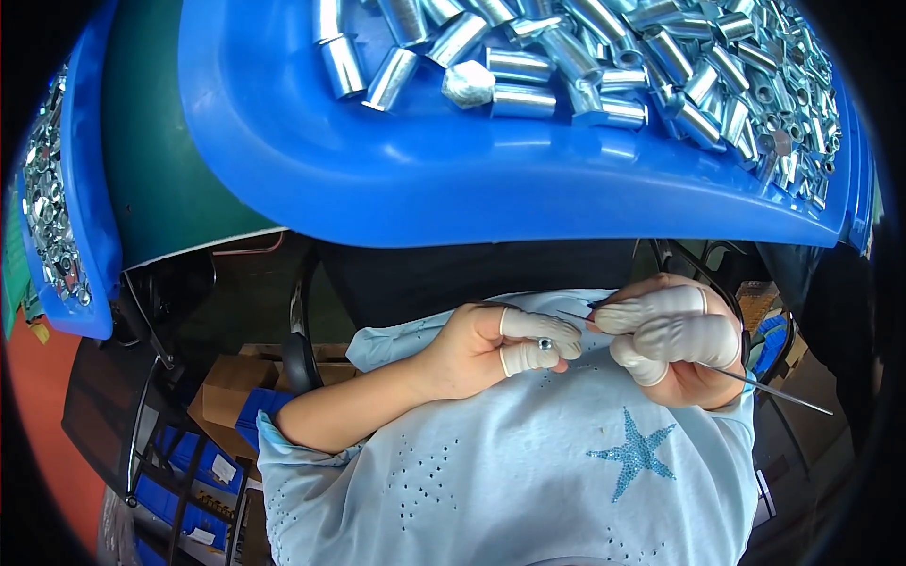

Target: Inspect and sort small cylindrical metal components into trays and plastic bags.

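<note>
Catching the light: a small round metal sleeve [545,344], bright, seen end-on, dark hole facing up at us, held at chest height below the bin.
Left hand [472,354]: pinched on that sleeve, white finger cots [530,324] over the gripping tips.
Right hand [694,354]: fingers bunched tight on a slim metal rod [788,398], its long end jutting out to the right; a thin tip seems to poke out toward the left fingertips. The two hands sit close; contact between rod and sleeve, I can't tell!
Sleeve handling: light, rigid and hard to break, I'd judge, but smooth and likely slick; best taken by its sides, hole left free.
Rod handling: looks stiff and light, apt to roll; a hold well along the shaft should steady it.
Blue bin: right up front, a big plastic tub [377,193] heaped with shiny sleeves [524,101], a hex-shaped end among them.
Far left: another blue bin [92,212] of small metal parts [47,193], beside a dark green tabletop [142,193].
Writing: white labels [224,470] on the shelf bins, too small to read; no brand stands out.
Shirt: pale blue [500,453], studded star [632,453], no lettering seen.
</note>
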The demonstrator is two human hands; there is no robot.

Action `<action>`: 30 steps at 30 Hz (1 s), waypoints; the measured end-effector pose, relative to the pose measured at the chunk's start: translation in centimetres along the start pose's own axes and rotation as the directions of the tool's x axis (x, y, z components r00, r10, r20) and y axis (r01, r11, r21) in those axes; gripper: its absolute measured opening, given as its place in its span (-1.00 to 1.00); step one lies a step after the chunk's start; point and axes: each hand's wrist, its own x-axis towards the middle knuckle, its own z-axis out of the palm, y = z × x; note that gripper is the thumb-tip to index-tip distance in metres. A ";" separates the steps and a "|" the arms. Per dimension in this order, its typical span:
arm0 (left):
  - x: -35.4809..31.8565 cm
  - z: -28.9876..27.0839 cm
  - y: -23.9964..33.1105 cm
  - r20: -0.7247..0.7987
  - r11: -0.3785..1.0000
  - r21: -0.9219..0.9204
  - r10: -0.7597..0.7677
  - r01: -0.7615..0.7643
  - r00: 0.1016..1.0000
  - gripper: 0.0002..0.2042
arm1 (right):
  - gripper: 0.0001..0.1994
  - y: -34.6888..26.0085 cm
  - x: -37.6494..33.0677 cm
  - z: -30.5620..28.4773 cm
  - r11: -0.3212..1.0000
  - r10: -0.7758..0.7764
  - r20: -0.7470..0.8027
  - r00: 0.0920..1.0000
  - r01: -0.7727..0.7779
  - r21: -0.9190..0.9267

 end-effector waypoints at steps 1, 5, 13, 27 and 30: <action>0.0 0.0 0.1 0.006 1.000 0.014 -0.001 0.001 1.000 -0.77 | -0.66 0.0 0.0 0.0 1.000 -0.006 0.004 1.000 0.006 0.002; 0.0 0.0 0.4 0.001 1.000 0.013 -0.010 0.010 1.000 -0.78 | -0.76 -0.9 0.9 -0.2 1.000 0.022 0.045 0.999 -0.023 0.013; 0.1 0.2 0.7 0.010 0.999 -0.026 -0.042 0.043 0.999 -0.79 | -0.75 -1.1 1.2 0.1 1.000 -0.001 0.025 1.000 0.001 0.025; 0.0 0.4 0.5 -0.031 0.996 -0.026 -0.086 0.086 0.996 -0.76 | -0.74 -0.7 0.3 -0.1 0.994 0.052 0.125 0.991 -0.039 -0.099; 0.0 0.4 0.5 -0.033 0.995 -0.019 -0.096 0.095 0.995 -0.76 | -0.75 -0.6 0.2 0.2 0.997 0.049 0.133 0.990 -0.040 -0.069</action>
